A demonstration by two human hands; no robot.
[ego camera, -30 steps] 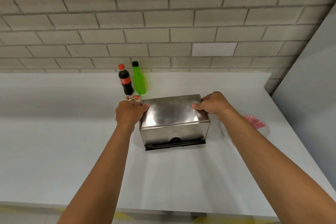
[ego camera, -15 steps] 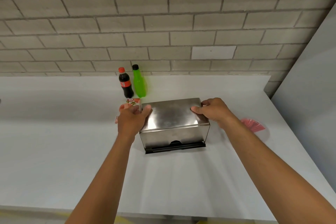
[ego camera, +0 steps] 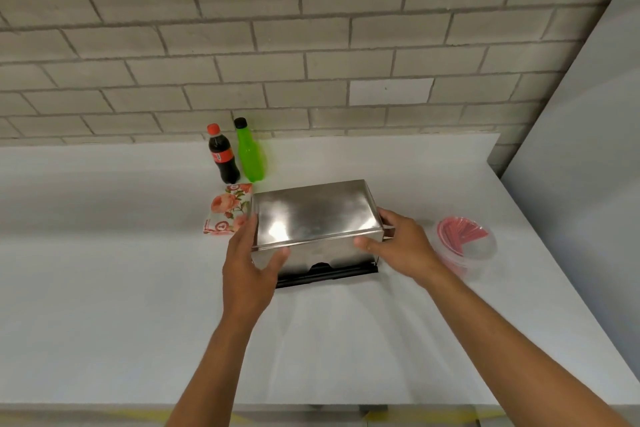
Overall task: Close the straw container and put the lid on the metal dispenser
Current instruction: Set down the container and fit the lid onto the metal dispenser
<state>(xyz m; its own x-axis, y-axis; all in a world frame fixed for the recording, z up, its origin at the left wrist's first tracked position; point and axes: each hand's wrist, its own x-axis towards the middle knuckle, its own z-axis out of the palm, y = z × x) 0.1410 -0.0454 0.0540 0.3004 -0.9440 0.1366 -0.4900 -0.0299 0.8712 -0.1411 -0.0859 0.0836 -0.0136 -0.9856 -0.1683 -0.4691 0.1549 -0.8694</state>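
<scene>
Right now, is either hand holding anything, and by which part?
Both hands, left hand and right hand, flank the metal dispenser at its lid's front corners; a firm grip cannot be told.

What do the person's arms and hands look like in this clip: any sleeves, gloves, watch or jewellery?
Both arms are bare along the whole stretch in view, with no sleeve showing. The left hand and right hand wear no gloves. No watch, bracelet or ring can be seen on either wrist or on the fingers that show. No markings or tattoos are visible.
</scene>
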